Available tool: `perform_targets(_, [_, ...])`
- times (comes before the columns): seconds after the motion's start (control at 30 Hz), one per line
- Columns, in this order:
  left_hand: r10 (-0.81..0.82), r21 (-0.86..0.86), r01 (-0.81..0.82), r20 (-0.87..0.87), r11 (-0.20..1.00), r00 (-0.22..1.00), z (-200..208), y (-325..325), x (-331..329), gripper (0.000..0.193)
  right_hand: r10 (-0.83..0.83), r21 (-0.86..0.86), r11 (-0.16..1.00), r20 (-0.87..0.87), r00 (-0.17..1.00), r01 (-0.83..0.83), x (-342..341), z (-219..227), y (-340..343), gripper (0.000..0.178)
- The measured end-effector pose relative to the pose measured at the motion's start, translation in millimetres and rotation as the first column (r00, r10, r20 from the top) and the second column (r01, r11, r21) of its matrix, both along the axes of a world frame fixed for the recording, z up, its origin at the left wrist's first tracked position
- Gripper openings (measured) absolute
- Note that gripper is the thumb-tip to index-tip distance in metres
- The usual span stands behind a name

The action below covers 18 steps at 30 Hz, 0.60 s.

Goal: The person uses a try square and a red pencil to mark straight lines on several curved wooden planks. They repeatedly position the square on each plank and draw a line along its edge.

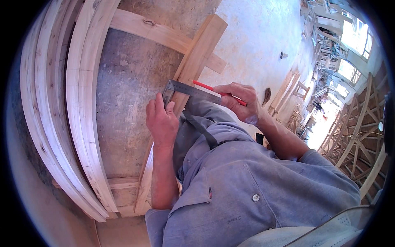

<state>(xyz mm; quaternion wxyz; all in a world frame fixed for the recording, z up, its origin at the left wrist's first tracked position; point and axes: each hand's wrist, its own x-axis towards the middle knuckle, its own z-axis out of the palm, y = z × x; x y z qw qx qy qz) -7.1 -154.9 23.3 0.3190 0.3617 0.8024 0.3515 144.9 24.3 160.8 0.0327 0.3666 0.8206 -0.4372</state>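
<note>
A long wooden beam (204, 40) runs from the upper middle down past my lap. Across it lies the metal blade of a try square (193, 90), its stock along the beam's left edge. My left hand (161, 121) grips the stock, with fingers and thumb pressed around it. In my right hand (243, 102) is a red pencil (205, 86), its tip at the beam just above the blade. The right fingers are also close to the blade's far end; whether they touch it I cannot tell.
Several long curved wooden planks (82, 86) stand at the left. A wooden crosspiece (150, 29) passes under the beam. More timber (284, 92) lies on the floor (259, 41) to the right, and wooden lattice frames (356, 136) stand at the far right.
</note>
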Motion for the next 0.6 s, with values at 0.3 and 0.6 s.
perform_targets(0.3, [0.003,-0.016,-0.003,0.004,1.000,1.000,-0.1,0.5,1.6,0.043,0.077,-0.049,0.996,-0.018,0.997,-0.077,-7.2,-7.6,-0.3,0.032])
perform_targets(0.6, [0.022,-0.022,-0.022,-0.001,1.000,1.000,4.0,3.7,2.8,0.042,0.207,-0.026,0.978,0.164,0.964,-0.206,22.6,7.9,5.4,0.027])
